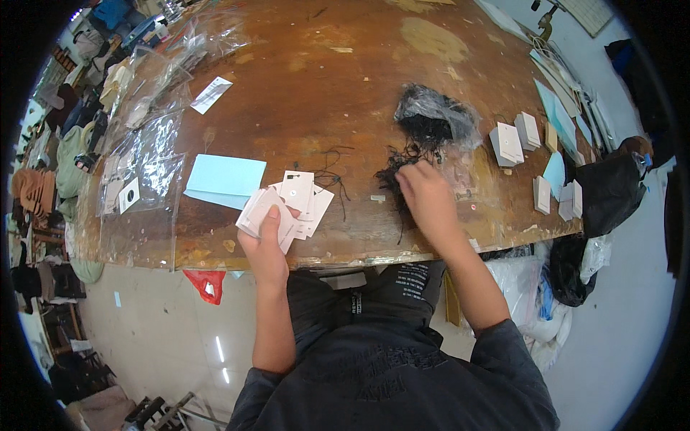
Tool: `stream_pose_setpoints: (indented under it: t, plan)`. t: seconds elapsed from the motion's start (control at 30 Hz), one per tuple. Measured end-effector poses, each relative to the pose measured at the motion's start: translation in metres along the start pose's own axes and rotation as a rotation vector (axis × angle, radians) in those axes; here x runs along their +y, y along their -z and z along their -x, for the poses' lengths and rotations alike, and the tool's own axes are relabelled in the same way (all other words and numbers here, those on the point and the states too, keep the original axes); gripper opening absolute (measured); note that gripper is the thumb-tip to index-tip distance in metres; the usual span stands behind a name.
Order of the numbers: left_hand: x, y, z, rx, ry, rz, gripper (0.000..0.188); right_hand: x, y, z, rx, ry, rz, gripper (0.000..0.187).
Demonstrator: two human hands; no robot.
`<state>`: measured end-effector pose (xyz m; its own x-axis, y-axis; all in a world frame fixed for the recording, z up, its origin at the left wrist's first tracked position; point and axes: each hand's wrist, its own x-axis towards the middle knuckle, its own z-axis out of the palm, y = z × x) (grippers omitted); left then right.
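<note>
One head-worn fisheye view, near and from above, downward across the brown table (323, 93)

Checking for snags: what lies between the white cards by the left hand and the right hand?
Black strings and a small pale scrap, in the head view.

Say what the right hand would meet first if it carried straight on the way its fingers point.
The black strings, most likely: the right hand has its fingers at their edge, though contact is hard to judge from above.
</note>
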<state>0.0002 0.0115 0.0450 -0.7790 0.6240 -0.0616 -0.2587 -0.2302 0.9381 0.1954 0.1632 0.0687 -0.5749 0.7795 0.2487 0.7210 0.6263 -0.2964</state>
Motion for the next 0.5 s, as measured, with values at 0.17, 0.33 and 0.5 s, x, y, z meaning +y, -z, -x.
stream_pose_setpoints:
  t: [0.17, 0.33, 0.5]
  plan:
    - [0.001, 0.001, 0.003, -0.065, -0.001, 0.001, 0.034, 0.03, 0.024, -0.014, 0.387, -0.117, -0.862, 0.014]
    - [-0.004, -0.002, 0.006, -0.104, 0.007, 0.038, 0.028, 0.048, 0.026, 0.009, 0.39, -0.378, -0.998, 0.019]
    - [-0.011, -0.006, 0.008, -0.122, 0.067, -0.026, 0.033, 0.072, 0.017, 0.03, 0.398, -0.351, -0.577, 0.02]
